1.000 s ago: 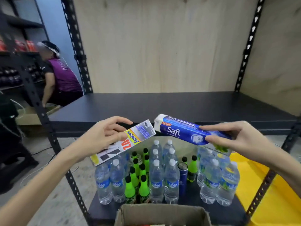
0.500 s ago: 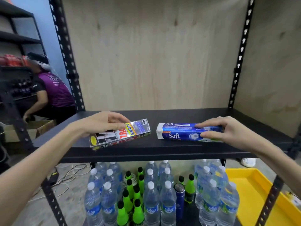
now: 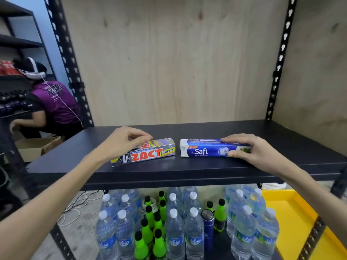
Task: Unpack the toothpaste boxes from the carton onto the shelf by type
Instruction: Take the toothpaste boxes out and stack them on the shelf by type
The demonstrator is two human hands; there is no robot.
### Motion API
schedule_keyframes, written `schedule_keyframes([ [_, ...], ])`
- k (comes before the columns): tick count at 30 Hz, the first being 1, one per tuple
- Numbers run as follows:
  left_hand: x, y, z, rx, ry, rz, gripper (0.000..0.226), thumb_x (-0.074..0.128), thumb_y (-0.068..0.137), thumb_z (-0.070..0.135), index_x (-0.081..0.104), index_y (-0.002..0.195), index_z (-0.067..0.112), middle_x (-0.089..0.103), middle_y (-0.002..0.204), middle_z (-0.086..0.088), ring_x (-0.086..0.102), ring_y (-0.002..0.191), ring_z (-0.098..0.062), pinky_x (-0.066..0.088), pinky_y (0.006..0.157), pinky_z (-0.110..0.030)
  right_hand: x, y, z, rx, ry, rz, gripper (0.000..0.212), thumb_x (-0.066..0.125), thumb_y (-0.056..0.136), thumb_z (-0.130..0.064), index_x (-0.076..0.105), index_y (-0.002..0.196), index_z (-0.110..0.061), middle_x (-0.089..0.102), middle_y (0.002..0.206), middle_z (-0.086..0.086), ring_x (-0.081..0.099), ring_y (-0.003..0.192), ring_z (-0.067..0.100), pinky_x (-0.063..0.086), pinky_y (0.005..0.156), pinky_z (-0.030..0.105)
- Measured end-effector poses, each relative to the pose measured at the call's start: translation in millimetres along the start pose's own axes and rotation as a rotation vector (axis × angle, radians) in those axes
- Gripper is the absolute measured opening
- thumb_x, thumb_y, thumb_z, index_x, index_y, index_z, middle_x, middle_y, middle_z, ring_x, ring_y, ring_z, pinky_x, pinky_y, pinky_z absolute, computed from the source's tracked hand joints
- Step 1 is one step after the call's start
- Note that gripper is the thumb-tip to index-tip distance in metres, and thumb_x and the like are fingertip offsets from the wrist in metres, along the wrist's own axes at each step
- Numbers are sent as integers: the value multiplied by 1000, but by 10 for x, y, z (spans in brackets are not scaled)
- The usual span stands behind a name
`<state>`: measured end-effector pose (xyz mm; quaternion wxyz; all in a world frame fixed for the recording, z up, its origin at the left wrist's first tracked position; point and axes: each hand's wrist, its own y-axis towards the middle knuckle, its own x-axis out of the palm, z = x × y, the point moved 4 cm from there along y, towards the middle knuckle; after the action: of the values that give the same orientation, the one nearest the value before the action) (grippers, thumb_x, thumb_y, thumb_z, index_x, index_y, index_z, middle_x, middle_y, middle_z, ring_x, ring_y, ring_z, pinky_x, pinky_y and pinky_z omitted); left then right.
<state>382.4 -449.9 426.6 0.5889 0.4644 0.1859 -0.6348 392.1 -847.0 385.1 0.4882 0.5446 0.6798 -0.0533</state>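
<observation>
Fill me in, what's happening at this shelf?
A person is stocking toothpaste boxes. The left hand grips a silver Zact box, the right hand a blue Safi box. Both boxes lie flat near the front of the black shelf, end to end with a small gap between them. Neither grip has been let go.

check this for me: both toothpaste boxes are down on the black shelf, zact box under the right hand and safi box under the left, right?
Hands are swapped. The head view shows the Zact box under the left hand and the Safi box under the right hand; both lie on the black shelf.
</observation>
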Motion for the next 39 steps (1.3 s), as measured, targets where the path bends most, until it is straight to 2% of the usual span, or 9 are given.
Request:
schedule_keyframes([
  [2,-8,-68,-25,22,61,54,31,64,82,68,73,105,49,72,92,31,68,85,5,53,76,-27,18,5,-11,15,-3,12,52,68,79,-51,63,130,-43,60,130,-17,46,123,-5,45,101,28],
  [5,58,-141,-108,68,152,-2,54,64,67,84,64,115,60,67,110,36,64,105,5,54,91,-36,52,31,20,21,-50,26,55,65,79,-57,60,133,-46,58,131,-17,43,123,0,39,107,36],
  [9,124,-127,-92,120,93,-7,49,77,75,62,63,121,54,66,115,33,63,108,3,53,93,-36,89,87,87,38,-226,45,55,56,81,-65,52,135,-56,51,136,-28,26,129,5,18,105,33],
  [14,195,58,-23,163,54,-69,46,83,78,41,68,121,43,70,113,26,65,106,1,51,92,-24,84,175,152,49,-295,98,48,60,85,-61,53,133,-57,51,135,-31,29,120,7,20,96,33],
  [21,404,446,-105,182,140,-33,48,75,82,56,58,127,57,65,119,20,52,113,-6,48,97,-38,-48,287,382,104,-380,145,46,66,89,-54,55,133,-55,55,134,-23,32,117,10,25,95,38],
  [30,866,1142,102,225,50,2,43,75,86,40,63,126,46,65,122,22,59,114,-5,50,98,-38,-319,521,997,165,-392,186,47,67,89,-52,55,134,-53,55,137,-16,32,119,14,23,91,38],
  [33,998,1354,94,185,76,75,43,77,86,39,64,127,41,55,123,14,54,113,-7,47,99,-32,-396,635,1204,193,-382,195,53,67,88,-53,53,139,-49,55,140,-11,33,121,16,23,92,38],
  [37,1096,1576,70,122,35,170,48,83,79,38,68,123,27,53,118,7,54,108,-8,39,87,-9,-451,821,1443,231,-374,201,61,68,87,-55,49,144,-44,53,138,-1,35,125,23,28,99,45],
  [39,1126,1699,65,114,34,178,46,85,76,39,70,118,24,56,114,6,55,105,-10,40,84,-11,-461,912,1546,238,-373,199,62,69,87,-52,51,145,-40,52,136,0,35,126,23,30,103,49],
])
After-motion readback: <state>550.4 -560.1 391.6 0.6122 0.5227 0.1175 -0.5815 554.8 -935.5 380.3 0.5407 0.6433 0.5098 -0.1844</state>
